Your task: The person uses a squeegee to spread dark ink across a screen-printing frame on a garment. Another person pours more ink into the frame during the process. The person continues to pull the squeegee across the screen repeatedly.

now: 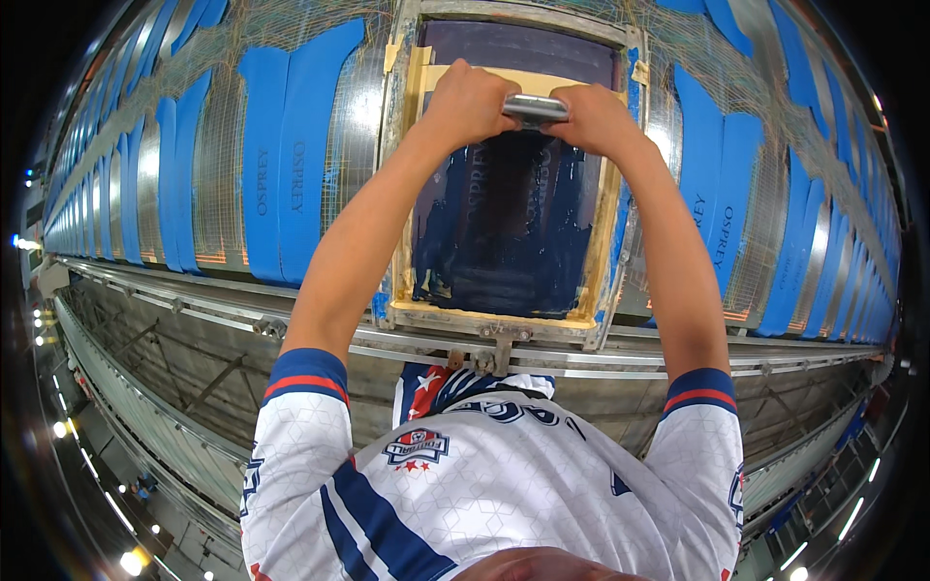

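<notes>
Gripping a squeegee (537,108) by its ends, the left hand (470,105) and right hand (595,118) curl their fingers around it over the upper part of the framed screen (455,316). Its silvery bar is probably stiff and fairly light, best held at both ends. Glossy dark ink (504,266), likely slippery, coats the screen; flat blue strips (266,155) lie alongside.

White jersey (504,494) on show, faintly patterned! Navy cuffs (308,366) striped red, crest (417,447) and navy bands (387,525) at left.
</notes>
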The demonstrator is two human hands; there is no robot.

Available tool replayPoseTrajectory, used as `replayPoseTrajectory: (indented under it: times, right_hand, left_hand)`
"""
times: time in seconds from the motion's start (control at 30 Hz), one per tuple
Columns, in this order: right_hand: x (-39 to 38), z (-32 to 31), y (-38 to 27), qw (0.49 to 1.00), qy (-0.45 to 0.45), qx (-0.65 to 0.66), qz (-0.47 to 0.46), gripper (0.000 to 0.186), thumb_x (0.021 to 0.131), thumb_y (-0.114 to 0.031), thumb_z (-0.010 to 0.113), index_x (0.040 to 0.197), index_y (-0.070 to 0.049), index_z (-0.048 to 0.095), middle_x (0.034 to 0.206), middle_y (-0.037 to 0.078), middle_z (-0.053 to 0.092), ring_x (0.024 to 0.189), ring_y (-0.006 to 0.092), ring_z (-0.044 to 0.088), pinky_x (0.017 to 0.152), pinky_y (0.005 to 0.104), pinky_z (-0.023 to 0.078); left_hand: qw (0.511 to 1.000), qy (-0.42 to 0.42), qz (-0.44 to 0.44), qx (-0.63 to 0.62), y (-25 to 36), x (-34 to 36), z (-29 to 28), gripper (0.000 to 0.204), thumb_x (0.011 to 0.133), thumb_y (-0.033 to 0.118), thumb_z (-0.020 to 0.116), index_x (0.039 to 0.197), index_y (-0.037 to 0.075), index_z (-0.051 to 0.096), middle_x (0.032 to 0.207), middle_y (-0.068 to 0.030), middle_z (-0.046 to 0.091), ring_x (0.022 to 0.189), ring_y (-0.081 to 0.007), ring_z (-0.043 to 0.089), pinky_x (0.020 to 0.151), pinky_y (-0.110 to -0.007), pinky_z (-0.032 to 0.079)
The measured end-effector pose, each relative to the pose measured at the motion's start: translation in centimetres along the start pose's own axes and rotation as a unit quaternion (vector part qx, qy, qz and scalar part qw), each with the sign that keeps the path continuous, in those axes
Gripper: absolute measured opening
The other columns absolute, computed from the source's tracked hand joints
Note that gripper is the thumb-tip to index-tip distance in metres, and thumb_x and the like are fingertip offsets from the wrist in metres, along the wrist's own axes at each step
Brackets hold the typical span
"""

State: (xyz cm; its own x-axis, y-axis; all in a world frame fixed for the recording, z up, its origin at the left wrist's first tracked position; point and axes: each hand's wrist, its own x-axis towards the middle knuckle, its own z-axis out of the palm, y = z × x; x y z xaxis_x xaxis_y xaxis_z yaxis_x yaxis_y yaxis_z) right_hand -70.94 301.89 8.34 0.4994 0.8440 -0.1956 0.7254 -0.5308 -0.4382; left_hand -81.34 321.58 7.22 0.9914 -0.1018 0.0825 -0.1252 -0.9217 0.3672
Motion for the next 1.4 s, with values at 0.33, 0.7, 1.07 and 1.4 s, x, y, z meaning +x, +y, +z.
replayPoseTrajectory:
  times: [0.33, 0.7, 1.07, 1.4]
  right_hand:
    - [-0.6, 2.1, 0.2, 0.996, 0.058, 0.063, -0.012, 0.02, 0.079, -0.021, 0.079, 0.089, -0.006, 0.071, 0.085, 0.019, 0.071, 0.082, 0.0391, 0.069, 0.076, 0.0469, 0.054]
    - [-17.6, 7.8, -9.6, 0.993, 0.024, 0.116, -0.015, 0.045, 0.072, -0.032, 0.086, 0.106, -0.007, 0.069, 0.102, 0.014, 0.07, 0.102, 0.0327, 0.063, 0.091, 0.043, 0.047]
    - [-15.8, 10.1, 6.9, 0.841, 0.338, 0.24, 0.349, 0.033, 0.102, -0.033, 0.059, 0.096, -0.001, 0.065, 0.072, 0.009, 0.063, 0.064, 0.0232, 0.056, 0.061, 0.0382, 0.043]
    - [-11.9, 6.5, -3.0, 0.797, 0.345, 0.345, 0.355, 0.033, 0.1, -0.033, 0.065, 0.09, -0.002, 0.066, 0.062, -0.003, 0.049, 0.057, 0.0065, 0.043, 0.051, 0.0287, 0.031]
  left_hand:
    - [0.997, 0.071, 0.0, 0.002, 0.1, -0.8, 1.3, 0.028, 0.068, 0.033, 0.087, 0.084, 0.014, 0.075, 0.07, -0.0096, 0.069, 0.068, -0.0328, 0.067, 0.068, -0.041, 0.053]
    - [0.997, 0.073, 0.01, -0.003, 11.2, -19.4, 2.2, 0.024, 0.065, 0.019, 0.084, 0.082, 0.015, 0.067, 0.079, -0.0015, 0.065, 0.078, -0.021, 0.062, 0.081, -0.039, 0.041]
    - [0.998, 0.055, -0.023, 0.002, 11.6, -19.6, 2.2, 0.025, 0.061, 0.013, 0.081, 0.084, 0.013, 0.07, 0.085, -0.0002, 0.066, 0.087, -0.021, 0.061, 0.084, -0.038, 0.041]
    - [0.996, 0.087, -0.035, -0.013, 5.8, -23.5, -3.6, 0.022, 0.065, 0.017, 0.081, 0.084, 0.017, 0.069, 0.083, 0.0016, 0.064, 0.086, -0.0209, 0.062, 0.084, -0.037, 0.042]
